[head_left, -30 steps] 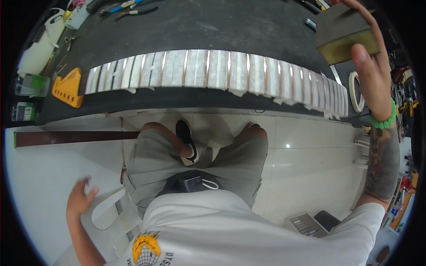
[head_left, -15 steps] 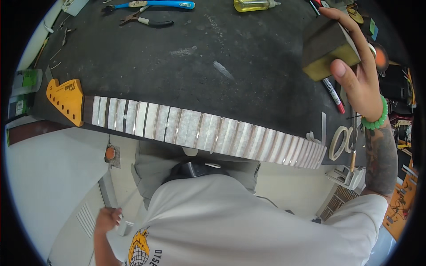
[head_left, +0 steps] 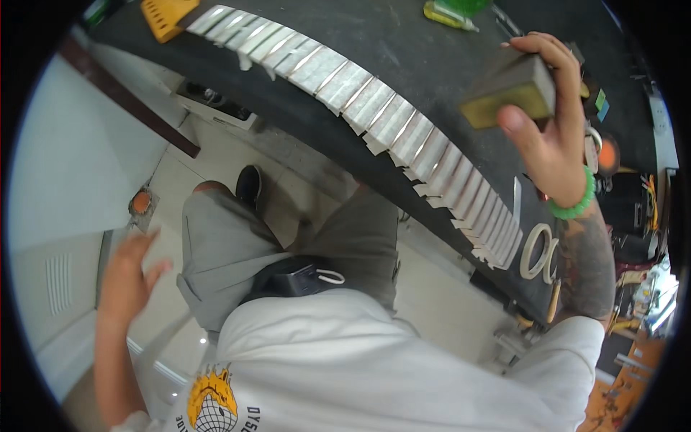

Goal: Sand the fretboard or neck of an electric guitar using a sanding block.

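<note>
My right hand (head_left: 551, 147), wearing a green bead bracelet, grips a block (head_left: 504, 97) with a dark top and olive-yellow side, raised over the bench. Below and left of it, a long neck (head_left: 324, 72) lies along the bench's near edge, with a yellow headstock (head_left: 165, 16) at its far left end. Pale masking tape covers the fretboard between the metal frets, some strips overhanging the near side. My left hand (head_left: 129, 277) hangs at my side, away from the neck, fingers apart and holding nothing.
The black bench (head_left: 425, 65) carries a bottle of yellow liquid (head_left: 446, 16), tape rolls (head_left: 525, 263), a metal straight strip (head_left: 516, 201) and a wooden-handled tool (head_left: 554, 302) at the right. A dark red board (head_left: 122, 101) stands at the left. My legs are below the bench.
The view has swung round, so the neck now runs diagonally. My right hand with the block sits lower and further left in the picture; my left hand's fingers look more spread.
</note>
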{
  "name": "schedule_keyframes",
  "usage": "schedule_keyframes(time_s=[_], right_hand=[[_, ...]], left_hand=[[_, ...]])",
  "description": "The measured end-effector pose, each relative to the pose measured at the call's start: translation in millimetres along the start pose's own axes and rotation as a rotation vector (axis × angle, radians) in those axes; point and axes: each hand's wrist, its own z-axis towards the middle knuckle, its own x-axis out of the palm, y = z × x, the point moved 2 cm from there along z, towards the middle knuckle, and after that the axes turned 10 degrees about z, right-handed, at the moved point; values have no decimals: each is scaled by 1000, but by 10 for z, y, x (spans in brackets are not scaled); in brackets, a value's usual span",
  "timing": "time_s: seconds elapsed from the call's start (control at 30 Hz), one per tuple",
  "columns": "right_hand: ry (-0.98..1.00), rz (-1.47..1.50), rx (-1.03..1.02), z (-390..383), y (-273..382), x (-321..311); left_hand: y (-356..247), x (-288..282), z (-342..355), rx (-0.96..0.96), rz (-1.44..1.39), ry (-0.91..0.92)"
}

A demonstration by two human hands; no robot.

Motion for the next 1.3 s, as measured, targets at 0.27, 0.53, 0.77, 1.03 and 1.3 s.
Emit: schedule_keyframes(time_s=[0.27,0.53,0.77,1.03,1.3], right_hand=[[-76,103,-29,125,233,424],[-17,220,7,132,145,557],[114,78,-391,108,738,827],[-47,127,-160,65,-32,697],[-73,-31,-196,99,27,641]], left_hand=[[-1086,-830,1552,609,-28,-968],[-1660,-758,2036,755,-127,-1243],[-1599,-676,2096,778,-135,-1240],[-1655,-613,2140,779,-104,-1303],[-1671,-599,2196,834,-187,-1363]])
